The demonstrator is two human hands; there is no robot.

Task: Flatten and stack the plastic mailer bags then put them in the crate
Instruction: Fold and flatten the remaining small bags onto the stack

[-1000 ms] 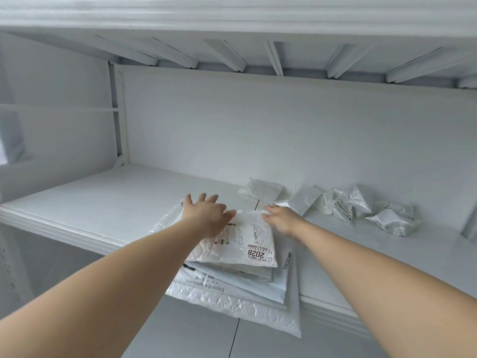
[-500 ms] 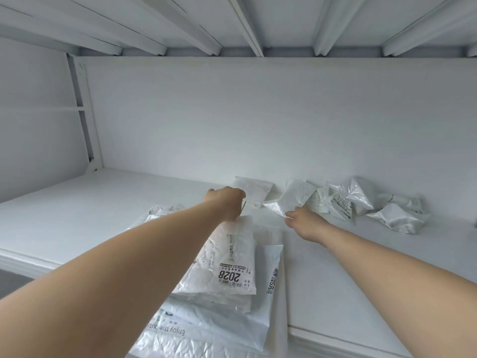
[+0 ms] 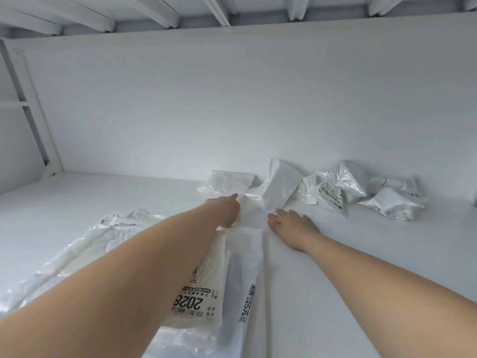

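Note:
A stack of flattened mailer bags (image 3: 240, 270) lies on the white shelf (image 3: 361, 254) under my left forearm; its top bag carries a "2028" label (image 3: 191, 303). Past the stack, a white mailer bag (image 3: 278, 189) stands crumpled against the back wall. My left hand (image 3: 225, 209) reaches to that bag's left corner and appears to pinch it, though the fingers are mostly hidden. My right hand (image 3: 291, 224) lies flat on the shelf just below the bag, fingers spread. No crate is in view.
Several crumpled mailers (image 3: 335, 195) sit along the back wall to the right, one more (image 3: 389, 209) at the far end. A small flat bag (image 3: 227, 182) lies behind my left hand. Slats of an upper shelf (image 3: 219, 9) hang close overhead.
Both hands left the stack and reached toward the back wall. The camera moved in closer. The white mailer now stands more upright between my hands.

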